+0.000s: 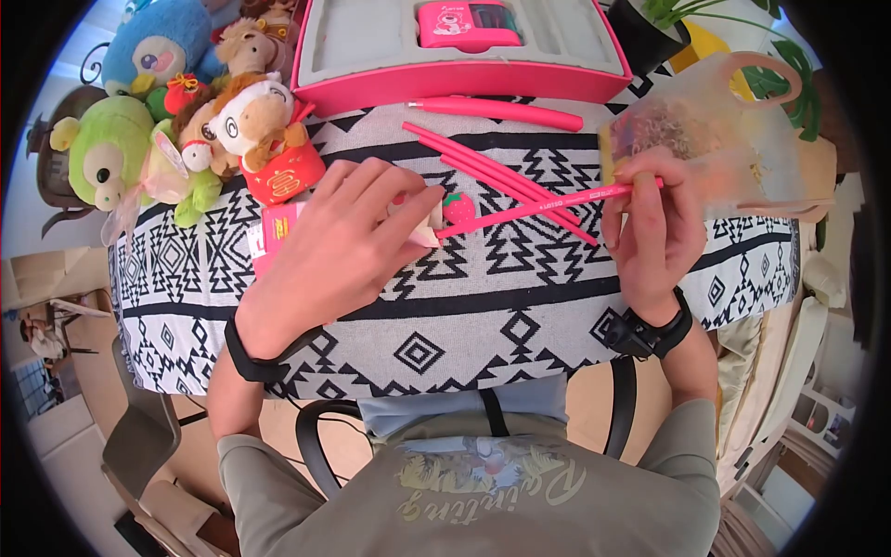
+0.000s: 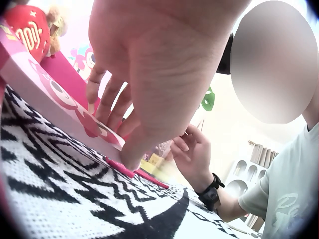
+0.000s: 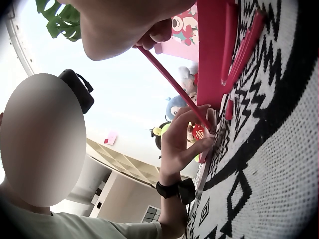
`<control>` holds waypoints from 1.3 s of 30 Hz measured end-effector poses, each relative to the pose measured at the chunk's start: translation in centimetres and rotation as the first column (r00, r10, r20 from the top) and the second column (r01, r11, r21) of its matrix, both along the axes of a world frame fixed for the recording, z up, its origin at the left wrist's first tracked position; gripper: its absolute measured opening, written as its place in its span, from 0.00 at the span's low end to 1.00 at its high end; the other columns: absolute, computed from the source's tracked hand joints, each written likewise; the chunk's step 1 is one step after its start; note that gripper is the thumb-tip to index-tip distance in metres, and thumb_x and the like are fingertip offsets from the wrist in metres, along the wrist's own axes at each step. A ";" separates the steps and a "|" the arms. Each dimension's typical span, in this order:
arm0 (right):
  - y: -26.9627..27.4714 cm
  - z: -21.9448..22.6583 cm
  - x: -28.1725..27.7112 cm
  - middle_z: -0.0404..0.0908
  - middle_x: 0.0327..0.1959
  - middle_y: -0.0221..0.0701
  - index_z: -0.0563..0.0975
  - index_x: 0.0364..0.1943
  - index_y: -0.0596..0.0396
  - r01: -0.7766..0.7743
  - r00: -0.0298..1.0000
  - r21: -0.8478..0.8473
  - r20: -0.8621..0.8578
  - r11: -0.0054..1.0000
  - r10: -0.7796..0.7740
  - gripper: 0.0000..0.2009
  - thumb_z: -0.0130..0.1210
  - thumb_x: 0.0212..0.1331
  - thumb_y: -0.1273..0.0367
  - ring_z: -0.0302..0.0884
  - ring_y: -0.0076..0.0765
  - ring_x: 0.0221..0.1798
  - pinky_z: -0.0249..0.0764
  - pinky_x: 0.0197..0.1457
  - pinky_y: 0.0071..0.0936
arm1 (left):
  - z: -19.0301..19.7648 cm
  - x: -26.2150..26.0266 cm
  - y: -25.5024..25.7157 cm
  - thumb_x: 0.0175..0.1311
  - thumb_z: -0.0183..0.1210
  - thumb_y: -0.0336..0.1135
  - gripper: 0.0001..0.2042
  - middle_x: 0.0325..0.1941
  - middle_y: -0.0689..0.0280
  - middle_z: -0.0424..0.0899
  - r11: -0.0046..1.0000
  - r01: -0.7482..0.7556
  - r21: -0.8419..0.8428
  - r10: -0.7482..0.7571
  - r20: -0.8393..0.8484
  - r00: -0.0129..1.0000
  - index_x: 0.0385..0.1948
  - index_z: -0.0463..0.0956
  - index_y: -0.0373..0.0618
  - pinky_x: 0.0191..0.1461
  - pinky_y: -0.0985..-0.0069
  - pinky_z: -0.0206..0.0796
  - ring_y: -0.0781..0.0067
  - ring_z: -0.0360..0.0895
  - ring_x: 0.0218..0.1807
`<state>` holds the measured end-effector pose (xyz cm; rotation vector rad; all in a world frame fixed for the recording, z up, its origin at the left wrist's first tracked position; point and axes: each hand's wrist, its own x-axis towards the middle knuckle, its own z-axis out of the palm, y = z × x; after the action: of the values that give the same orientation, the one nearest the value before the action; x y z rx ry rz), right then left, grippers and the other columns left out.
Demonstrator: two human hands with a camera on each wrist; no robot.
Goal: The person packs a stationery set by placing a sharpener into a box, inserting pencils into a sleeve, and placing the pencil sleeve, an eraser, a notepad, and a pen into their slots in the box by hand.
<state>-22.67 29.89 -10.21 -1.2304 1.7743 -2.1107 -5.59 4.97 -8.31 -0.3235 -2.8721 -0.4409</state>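
Note:
In the head view, the right hand (image 1: 654, 223) pinches a pink pencil (image 1: 548, 206) near its far right end. The pencil slants down to the left, its other end at the open end of a pink and white pack (image 1: 278, 230). Over that pack lies the left hand (image 1: 339, 246), thumb and fingers curled round its end. The left wrist view shows the left hand (image 2: 149, 74) above a bear-printed pink side (image 2: 65, 94). In the right wrist view the pencil (image 3: 172, 79) reaches the left hand's fingertips (image 3: 207, 142); whether it is inside the pack cannot be told.
Several pink pencils (image 1: 506, 180) and a thick pink stick (image 1: 501, 113) lie on the patterned cloth (image 1: 464, 343), beside a strawberry-shaped piece (image 1: 458, 208). Behind stands a pink box (image 1: 464, 85) holding a pink case (image 1: 469, 24). Plush toys (image 1: 111, 158) are left, a clear bag (image 1: 733, 139) right.

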 end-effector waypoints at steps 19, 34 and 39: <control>0.0 0.1 -0.5 0.78 0.38 0.33 0.77 0.54 0.66 -0.111 0.989 0.043 -0.088 0.993 0.115 0.10 0.47 0.78 0.77 0.72 0.17 0.23 0.67 0.26 0.17 | 1.7 0.1 -0.5 0.54 0.76 0.38 0.30 0.53 0.57 0.82 0.997 0.044 0.065 -0.034 -0.140 0.990 0.61 0.81 0.40 0.56 0.59 0.70 0.54 0.79 0.51; -1.7 -0.3 0.3 0.82 0.46 0.28 0.85 0.55 0.49 -0.434 0.840 0.329 -0.188 0.839 0.508 0.18 0.68 0.62 0.78 0.79 0.18 0.33 0.74 0.28 0.21 | -0.1 0.2 1.2 0.52 0.78 0.34 0.32 0.58 0.53 0.83 0.968 0.096 0.232 -0.056 -0.172 0.983 0.61 0.79 0.37 0.51 0.64 0.79 0.54 0.85 0.53; -1.3 0.5 0.2 0.79 0.44 0.28 0.85 0.51 0.51 -0.261 0.924 0.425 -0.150 0.867 0.352 0.12 0.65 0.65 0.77 0.77 0.19 0.31 0.73 0.29 0.22 | 0.1 0.0 0.0 0.53 0.78 0.35 0.32 0.59 0.55 0.83 0.961 -0.016 0.277 0.053 -0.129 0.990 0.63 0.79 0.40 0.57 0.64 0.77 0.55 0.83 0.55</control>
<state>-22.46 28.59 -9.75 -1.5481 1.8194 -1.3942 -5.62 5.02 -8.23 -0.2431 -2.6355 -0.7703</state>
